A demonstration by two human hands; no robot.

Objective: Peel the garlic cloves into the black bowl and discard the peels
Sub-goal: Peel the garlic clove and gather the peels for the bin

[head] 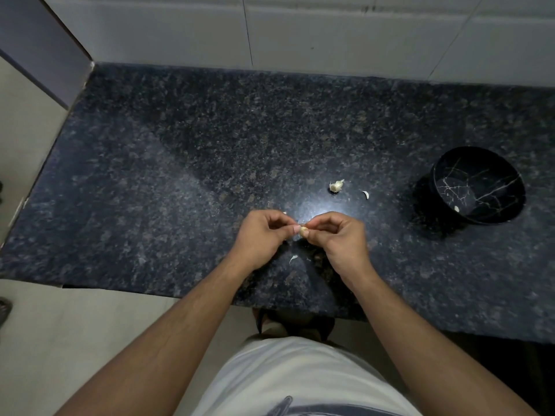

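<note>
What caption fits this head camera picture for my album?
Both hands, left hand and right hand, pinch a garlic clove above the granite counter, black bowl nearby.

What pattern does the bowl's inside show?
Black bowl with thin white marble-like veins inside, seen in the head view.

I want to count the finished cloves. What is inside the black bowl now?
One small pale piece, probably a peeled clove, lies inside the black bowl near its front wall. The rest of the floor looks bare; the near rim hides a strip.
</note>
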